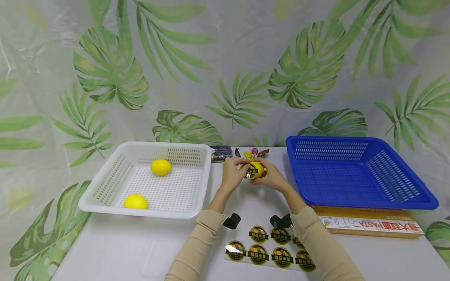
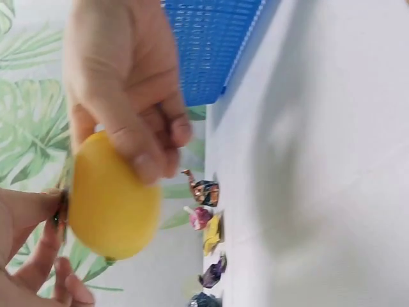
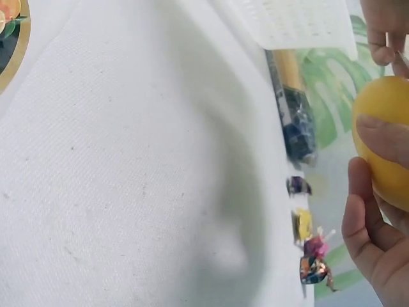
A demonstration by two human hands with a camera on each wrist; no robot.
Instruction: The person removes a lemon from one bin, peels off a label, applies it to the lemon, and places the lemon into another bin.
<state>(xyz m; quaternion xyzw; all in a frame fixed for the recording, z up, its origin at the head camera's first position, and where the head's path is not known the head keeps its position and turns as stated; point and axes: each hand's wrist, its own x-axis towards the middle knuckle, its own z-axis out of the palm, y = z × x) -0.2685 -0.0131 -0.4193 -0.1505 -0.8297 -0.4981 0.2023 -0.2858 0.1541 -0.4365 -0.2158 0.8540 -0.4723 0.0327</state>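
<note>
Above the table's middle, both hands hold one yellow lemon [image 1: 258,171] between them. My right hand [image 1: 270,173] grips it from the right, thumb and fingers curled over it. My left hand [image 1: 236,168] holds its left side, fingertips on a dark round sticker [image 1: 251,172] stuck to the peel. In the left wrist view the lemon [image 2: 112,195] fills the lower left under the right hand's fingers [image 2: 128,96]. The right wrist view shows the lemon [image 3: 386,137] at the right edge.
A white basket [image 1: 105,195] at left holds two lemons [image 1: 161,167] [image 1: 135,201]. A blue basket [image 1: 404,203] sits at right on a flat box [image 1: 369,225]. A sticker sheet [image 1: 270,253] lies near the front edge. Wrapped sweets [image 1: 254,152] and a dark packet [image 1: 220,153] lie at the back.
</note>
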